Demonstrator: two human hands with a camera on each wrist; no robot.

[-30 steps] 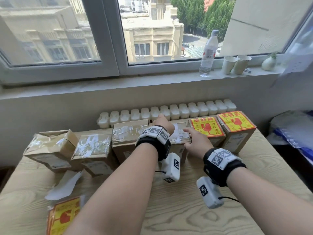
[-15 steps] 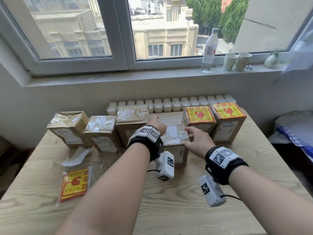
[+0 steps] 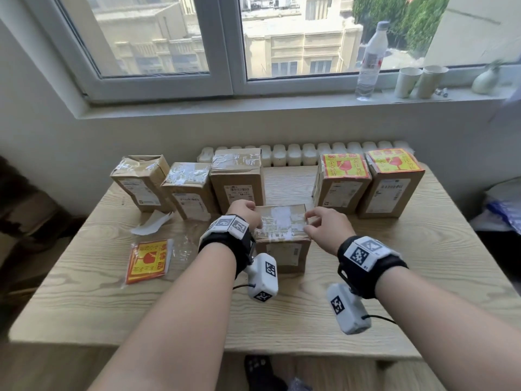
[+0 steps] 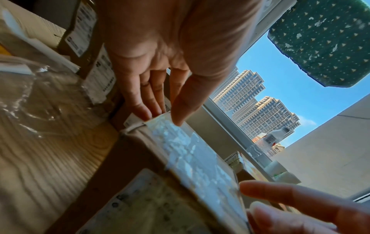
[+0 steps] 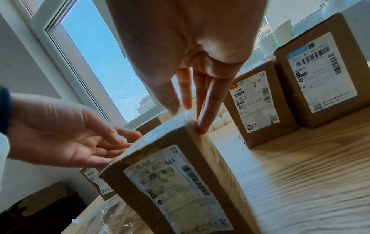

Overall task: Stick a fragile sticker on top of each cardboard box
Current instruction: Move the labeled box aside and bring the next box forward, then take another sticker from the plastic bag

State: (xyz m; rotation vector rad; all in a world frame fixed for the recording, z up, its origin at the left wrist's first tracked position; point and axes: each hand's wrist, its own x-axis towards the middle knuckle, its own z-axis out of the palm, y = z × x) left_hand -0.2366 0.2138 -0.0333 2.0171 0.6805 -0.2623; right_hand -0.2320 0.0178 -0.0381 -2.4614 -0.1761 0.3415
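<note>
A taped cardboard box (image 3: 282, 230) (image 4: 186, 152) (image 5: 170, 174) stands apart from the back row, nearer me, with no sticker on top. My left hand (image 3: 244, 211) (image 4: 160, 118) touches its left top edge with straight fingers, thumb on the top. At its right top edge my right hand (image 3: 313, 224) (image 5: 188, 117) rests straight fingertips. Three unstickered boxes (image 3: 189, 182) stand at the back left. Two boxes with yellow-red fragile stickers (image 3: 342, 167) stand at the back right. A stack of fragile stickers (image 3: 148, 261) lies at the left front.
White backing paper (image 3: 152, 225) and a clear wrapper (image 3: 183, 249) lie near the sticker stack on the wooden table (image 3: 408, 277). A white radiator (image 3: 296, 153) runs behind the boxes. A water bottle (image 3: 369, 60) and paper cups (image 3: 406, 81) stand on the windowsill.
Both hands have drawn the middle box out of the back row toward me, leaving a gap there. My view has pulled back and shifted left.
</note>
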